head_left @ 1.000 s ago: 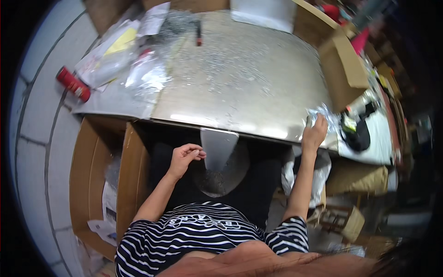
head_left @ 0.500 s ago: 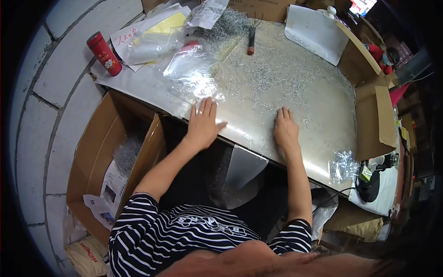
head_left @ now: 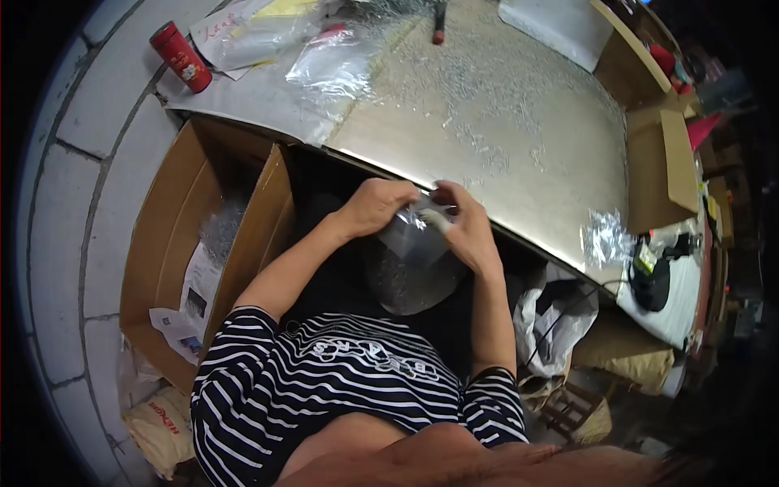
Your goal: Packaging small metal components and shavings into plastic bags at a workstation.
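The tabletop [head_left: 560, 195] has a smooth, metallic-looking surface that catches the light along its near edge. Small silvery pieces [head_left: 487, 89] lie scattered loosely across its middle and far part. On the paler left section stands a red cylinder [head_left: 180, 57], just beside papers [head_left: 215, 36] and crumpled clear plastic [head_left: 331, 65]. A dark tool [head_left: 439, 24] with a reddish end lies farther back; a shiny bundle [head_left: 607, 238] rests at the near right corner.
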The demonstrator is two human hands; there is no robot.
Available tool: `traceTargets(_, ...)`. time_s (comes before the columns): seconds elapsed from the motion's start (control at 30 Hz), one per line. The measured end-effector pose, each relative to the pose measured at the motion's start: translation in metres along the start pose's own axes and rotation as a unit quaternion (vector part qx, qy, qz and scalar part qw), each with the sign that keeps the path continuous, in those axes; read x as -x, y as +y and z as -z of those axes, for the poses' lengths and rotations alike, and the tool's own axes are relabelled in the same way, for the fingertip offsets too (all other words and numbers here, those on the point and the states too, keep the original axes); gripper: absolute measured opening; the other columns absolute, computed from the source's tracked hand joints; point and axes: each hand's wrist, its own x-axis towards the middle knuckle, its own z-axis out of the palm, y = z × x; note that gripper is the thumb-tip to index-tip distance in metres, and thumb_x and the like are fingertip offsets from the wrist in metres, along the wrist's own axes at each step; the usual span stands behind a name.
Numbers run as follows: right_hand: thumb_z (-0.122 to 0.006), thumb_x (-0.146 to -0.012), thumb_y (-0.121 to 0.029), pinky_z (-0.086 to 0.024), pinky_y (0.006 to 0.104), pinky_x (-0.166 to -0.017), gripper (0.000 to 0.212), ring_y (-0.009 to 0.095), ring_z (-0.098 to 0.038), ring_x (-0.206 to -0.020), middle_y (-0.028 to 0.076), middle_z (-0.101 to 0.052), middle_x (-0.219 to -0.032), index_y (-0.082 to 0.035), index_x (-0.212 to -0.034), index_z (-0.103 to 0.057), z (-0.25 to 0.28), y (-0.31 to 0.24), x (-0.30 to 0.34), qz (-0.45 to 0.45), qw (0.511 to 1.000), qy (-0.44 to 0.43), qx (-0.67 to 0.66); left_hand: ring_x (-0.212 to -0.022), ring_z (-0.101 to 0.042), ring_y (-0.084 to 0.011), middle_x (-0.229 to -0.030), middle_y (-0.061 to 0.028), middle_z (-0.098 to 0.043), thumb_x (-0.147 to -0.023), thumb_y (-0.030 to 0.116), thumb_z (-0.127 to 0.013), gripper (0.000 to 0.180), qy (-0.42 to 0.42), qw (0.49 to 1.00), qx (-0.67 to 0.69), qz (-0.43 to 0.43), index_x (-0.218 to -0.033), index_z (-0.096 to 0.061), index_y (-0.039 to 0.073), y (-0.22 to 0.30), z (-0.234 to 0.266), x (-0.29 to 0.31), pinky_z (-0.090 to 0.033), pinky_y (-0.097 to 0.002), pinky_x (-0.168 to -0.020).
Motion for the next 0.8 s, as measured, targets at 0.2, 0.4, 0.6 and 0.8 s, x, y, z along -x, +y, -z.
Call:
traceTargets(0.2, -0.07, -0.082, -0.009, -0.04, 0.0256, -0.055, 0.014, 0.005, -0.048, -0.061, 0.002, -0.055, -0.06, 0.003, -0.079, -0.063, -0.025, 0.037, 0.031, -0.082, 0.984, -0.015, -0.158, -0.073, -0.058, -0.0045, -0.08, 0.0012, -0.065, -0.091, 0.009, -0.062, 0.01, 0.033, 0.935, 0.272, 0.226, -0.091, -0.065, -0.001, 0.024, -0.035, 0.028, -0.047, -0.022, -0.064)
traceTargets(0.4, -0.069, -0.085, -0.011, -0.046, 0.023, -0.064, 0.02, 0.007, -0.057, -0.071, 0.002, -0.066, -0.076, 0.004, -0.098, -0.067, -0.041, 0.052, 0.067, -0.092, 0.988, -0.026, -0.122, -0.069, -0.059, -0.0073, -0.075, -0.0029, -0.064, -0.083, -0.002, -0.064, 0.01, 0.095, 0.944, 0.241, 0.204, -0.093, -0.069, -0.002, 0.006, -0.053, 0.062, -0.047, -0.0208, -0.064)
traceTargets(0.6, -0.071, -0.081, -0.006, -0.047, 0.0218, -0.067, 0.036, 0.005, -0.055, -0.077, -0.001, -0.062, -0.086, -0.002, -0.115, -0.063, -0.024, 0.039, 0.078, -0.078, 0.981, -0.032, -0.174, -0.058, -0.051, -0.0032, -0.068, 0.0, -0.059, -0.082, -0.001, -0.063, 0.013, -0.067, 0.939, 0.206, 0.266, -0.095, -0.059, 0.002, 0.02, -0.053, 0.064, -0.041, -0.0215, -0.051)
traceTargets(0.8, -0.068, -0.078, -0.003, -0.048, 0.03, -0.061, 0.014, 0.011, -0.06, -0.067, 0.006, -0.065, -0.07, -0.001, -0.091, -0.067, -0.061, 0.124, 0.118, -0.136, 0.971, -0.197, 0.023, -0.06, -0.061, -0.0131, -0.065, -0.009, -0.066, -0.068, 0.009, -0.078, 0.017, -0.202, 0.941, 0.087, 0.258, -0.071, -0.066, -0.001, -0.039, -0.07, 0.099, -0.047, -0.029, -0.056)
